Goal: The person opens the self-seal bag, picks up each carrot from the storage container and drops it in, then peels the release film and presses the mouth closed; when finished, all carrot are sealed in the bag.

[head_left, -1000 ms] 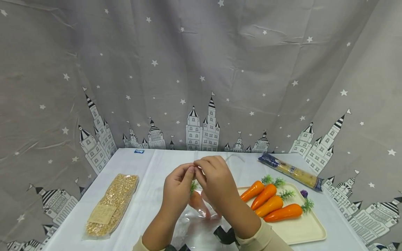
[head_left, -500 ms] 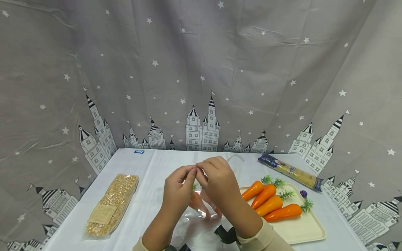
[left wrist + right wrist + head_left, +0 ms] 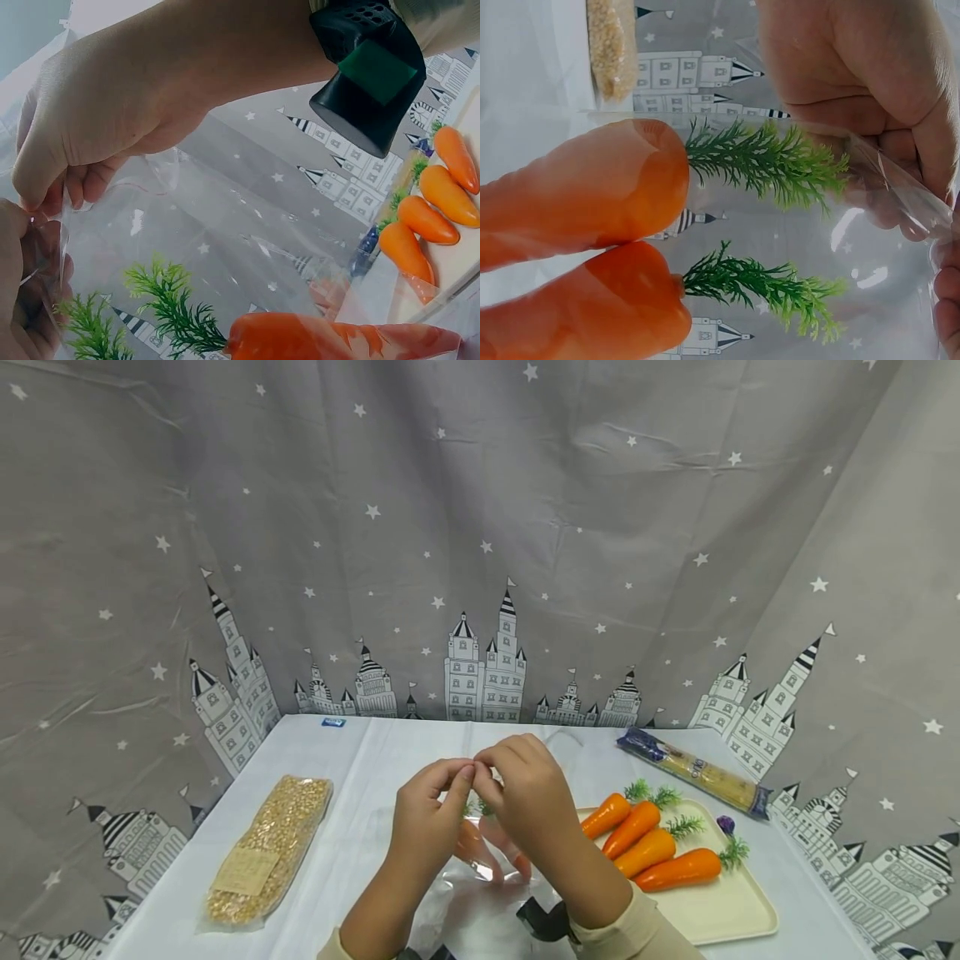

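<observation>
At lower centre of the frame, the left grip (image 3: 429,814) and right grip (image 3: 531,797), fingertips pinched closed, hold the rim of a bag (image 3: 480,912) of carrots (image 3: 630,300); likely limp, slippery, best held there.

Soft light fills the head view; the wrist views are dimmer, white glare marking the plastic bag (image 3: 871,276).
</observation>
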A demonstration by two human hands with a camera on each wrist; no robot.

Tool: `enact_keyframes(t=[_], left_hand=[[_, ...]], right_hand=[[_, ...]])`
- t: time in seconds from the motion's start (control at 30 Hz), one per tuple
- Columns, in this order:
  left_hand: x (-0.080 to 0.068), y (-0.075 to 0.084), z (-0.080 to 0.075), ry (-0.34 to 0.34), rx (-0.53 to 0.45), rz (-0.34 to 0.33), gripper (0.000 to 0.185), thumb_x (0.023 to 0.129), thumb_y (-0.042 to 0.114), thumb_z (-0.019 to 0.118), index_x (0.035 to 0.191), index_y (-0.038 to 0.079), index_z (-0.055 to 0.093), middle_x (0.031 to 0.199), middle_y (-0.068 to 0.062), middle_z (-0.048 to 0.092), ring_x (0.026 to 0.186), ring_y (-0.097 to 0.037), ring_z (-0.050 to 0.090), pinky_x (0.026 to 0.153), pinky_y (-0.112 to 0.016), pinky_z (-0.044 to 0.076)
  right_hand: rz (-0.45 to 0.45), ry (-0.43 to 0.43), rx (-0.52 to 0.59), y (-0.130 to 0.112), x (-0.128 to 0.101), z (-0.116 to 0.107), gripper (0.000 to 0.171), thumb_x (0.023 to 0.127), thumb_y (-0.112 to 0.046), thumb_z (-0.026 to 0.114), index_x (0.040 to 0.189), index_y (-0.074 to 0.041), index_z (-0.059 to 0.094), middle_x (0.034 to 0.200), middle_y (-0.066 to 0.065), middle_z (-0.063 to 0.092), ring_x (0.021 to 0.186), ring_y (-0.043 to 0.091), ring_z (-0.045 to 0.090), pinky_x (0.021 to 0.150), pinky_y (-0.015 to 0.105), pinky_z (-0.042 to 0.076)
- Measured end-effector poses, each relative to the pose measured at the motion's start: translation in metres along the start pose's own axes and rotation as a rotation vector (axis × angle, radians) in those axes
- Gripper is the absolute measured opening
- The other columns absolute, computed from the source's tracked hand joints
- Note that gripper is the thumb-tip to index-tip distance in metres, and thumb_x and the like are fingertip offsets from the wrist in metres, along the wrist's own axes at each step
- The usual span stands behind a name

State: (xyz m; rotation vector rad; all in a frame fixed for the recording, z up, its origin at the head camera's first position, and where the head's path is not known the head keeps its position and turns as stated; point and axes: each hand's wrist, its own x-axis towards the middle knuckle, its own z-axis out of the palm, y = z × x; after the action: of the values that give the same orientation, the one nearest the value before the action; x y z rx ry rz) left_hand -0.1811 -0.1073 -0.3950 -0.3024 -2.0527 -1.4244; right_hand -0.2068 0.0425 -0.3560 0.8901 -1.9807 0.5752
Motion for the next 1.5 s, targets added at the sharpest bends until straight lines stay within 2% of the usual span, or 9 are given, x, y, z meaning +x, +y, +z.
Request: enact_keyframes(t=[0.27, 0.67, 0.9, 1.0, 1.17, 1.27, 1.37, 1.5], left_hand=[[0.000, 0.002, 0.000, -0.013, -0.009, 0.020, 0.009, 0.102, 0.016, 0.069, 0.102, 0.016, 0.078, 0.092, 0.013, 0.075, 0.090, -0.007, 0.070, 0.082, -0.030, 0.060], [-0.002, 0.001, 0.002, -0.015, -0.019, 0.015, 0.008, 0.101, 0.013, 0.070, 0.102, 0.015, 0.077, 0.093, 0.010, 0.076, 0.088, -0.008, 0.071, 0.083, -0.029, 0.060], [-0.003, 0.005, 0.003, -0.026, -0.010, -0.018, 0.008, 0.101, 0.011, 0.070, 0.103, 0.012, 0.077, 0.093, 0.009, 0.076, 0.088, -0.008, 0.071, 0.081, -0.029, 0.061], [-0.003, 0.006, 0.004, -0.020, -0.013, -0.040, 0.009, 0.102, 0.012, 0.068, 0.105, 0.013, 0.076, 0.092, 0.010, 0.075, 0.088, -0.008, 0.071, 0.080, -0.028, 0.060], [-0.003, 0.005, 0.004, 0.008, -0.050, -0.074, 0.010, 0.104, 0.014, 0.066, 0.106, 0.014, 0.076, 0.093, 0.008, 0.076, 0.088, -0.010, 0.071, 0.080, -0.026, 0.059], [-0.003, 0.005, 0.004, 0.012, -0.089, -0.094, 0.011, 0.105, 0.015, 0.065, 0.107, 0.012, 0.075, 0.095, 0.006, 0.076, 0.089, -0.010, 0.072, 0.081, -0.026, 0.061], [-0.004, 0.005, 0.004, 0.017, -0.119, -0.109, 0.011, 0.105, 0.016, 0.065, 0.107, 0.013, 0.075, 0.095, 0.006, 0.076, 0.089, -0.011, 0.073, 0.081, -0.026, 0.061], [-0.004, 0.004, 0.004, 0.031, -0.137, -0.124, 0.010, 0.105, 0.016, 0.065, 0.106, 0.014, 0.074, 0.095, 0.005, 0.076, 0.088, -0.011, 0.074, 0.081, -0.026, 0.062]], right_hand=[[0.074, 0.005, 0.101, 0.002, -0.005, 0.002, 0.005, 0.089, -0.007, 0.075, 0.090, -0.011, 0.072, 0.086, -0.001, 0.071, 0.086, 0.018, 0.065, 0.082, 0.030, 0.057], [0.352, -0.053, 0.233, -0.007, -0.004, -0.004, 0.005, 0.096, -0.011, 0.071, 0.092, -0.012, 0.070, 0.092, -0.002, 0.070, 0.093, 0.012, 0.066, 0.084, 0.030, 0.061], [0.450, -0.033, 0.285, -0.005, -0.005, -0.004, 0.004, 0.097, -0.010, 0.068, 0.095, -0.012, 0.071, 0.094, -0.002, 0.069, 0.091, 0.011, 0.065, 0.079, 0.028, 0.060], [0.535, -0.023, 0.311, -0.002, -0.004, -0.006, 0.004, 0.098, -0.012, 0.068, 0.098, -0.013, 0.072, 0.094, -0.003, 0.069, 0.088, 0.010, 0.062, 0.075, 0.028, 0.058], [0.728, -0.051, 0.457, 0.003, -0.001, -0.010, 0.004, 0.100, -0.017, 0.068, 0.100, -0.016, 0.072, 0.094, -0.003, 0.068, 0.088, 0.013, 0.062, 0.078, 0.029, 0.056], [0.816, -0.052, 0.564, 0.006, 0.001, -0.011, 0.006, 0.102, -0.017, 0.067, 0.100, -0.014, 0.072, 0.093, 0.001, 0.067, 0.085, 0.019, 0.060, 0.074, 0.027, 0.054], [0.852, -0.037, 0.643, 0.010, 0.001, -0.012, 0.008, 0.103, -0.015, 0.064, 0.101, -0.011, 0.071, 0.093, 0.005, 0.066, 0.083, 0.023, 0.060, 0.069, 0.025, 0.052], [0.862, -0.002, 0.714, 0.015, 0.001, -0.013, 0.009, 0.104, -0.011, 0.062, 0.102, -0.007, 0.069, 0.094, 0.008, 0.067, 0.088, 0.022, 0.065, 0.077, 0.023, 0.056]])
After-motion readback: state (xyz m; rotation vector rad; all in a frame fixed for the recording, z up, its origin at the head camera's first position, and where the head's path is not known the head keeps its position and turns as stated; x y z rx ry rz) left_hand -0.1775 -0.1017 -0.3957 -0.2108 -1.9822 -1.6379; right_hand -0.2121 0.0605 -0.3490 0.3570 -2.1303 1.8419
